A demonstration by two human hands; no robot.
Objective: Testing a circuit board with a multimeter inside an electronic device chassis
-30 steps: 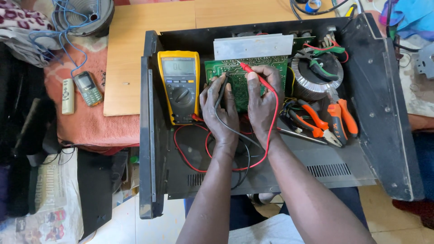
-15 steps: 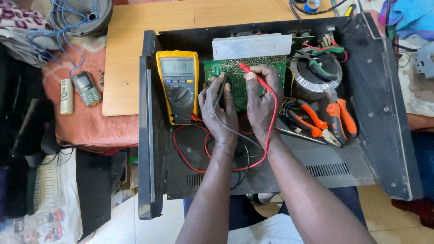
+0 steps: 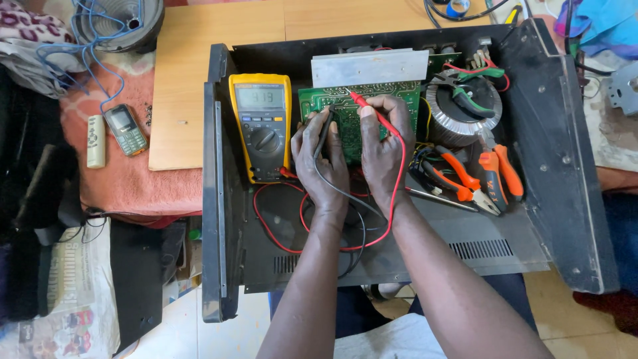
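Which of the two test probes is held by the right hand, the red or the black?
The red probe, in the right hand; the black probe is in the left hand.

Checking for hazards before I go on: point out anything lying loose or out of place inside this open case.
Orange-handled pliers and cutters lie loose inside the black chassis, beside the toroidal transformer. Green-handled pliers rest on top of that transformer. Nothing looks spilled or broken.

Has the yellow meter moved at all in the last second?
No. The yellow meter lies in the same spot, beside the green circuit board and against the black case's left wall.
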